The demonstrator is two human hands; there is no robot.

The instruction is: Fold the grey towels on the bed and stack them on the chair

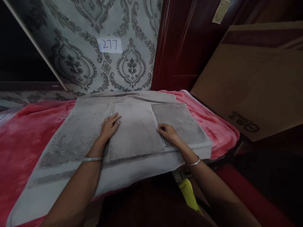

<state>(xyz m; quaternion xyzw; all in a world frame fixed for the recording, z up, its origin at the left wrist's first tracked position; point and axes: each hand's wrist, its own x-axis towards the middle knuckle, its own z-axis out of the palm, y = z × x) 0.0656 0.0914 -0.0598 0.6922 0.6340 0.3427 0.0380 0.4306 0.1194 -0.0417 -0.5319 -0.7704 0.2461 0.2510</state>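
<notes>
The cloth [132, 132] lies on the blanket [21, 135]. A box [255, 75] is on the right. Behind is a wall [106, 69], with a screen [23, 47] on the left.

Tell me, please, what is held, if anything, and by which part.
The right hand seems to pinch the folded grey cloth by its right edge; the left hand only rests.

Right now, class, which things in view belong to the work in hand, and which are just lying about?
In the work:
- grey cloth, layered
- left hand, flat on it
- right hand, at its edge
- pink cover, underneath

Just around:
- cardboard box
- paper marked 277
- yellow item below
</notes>
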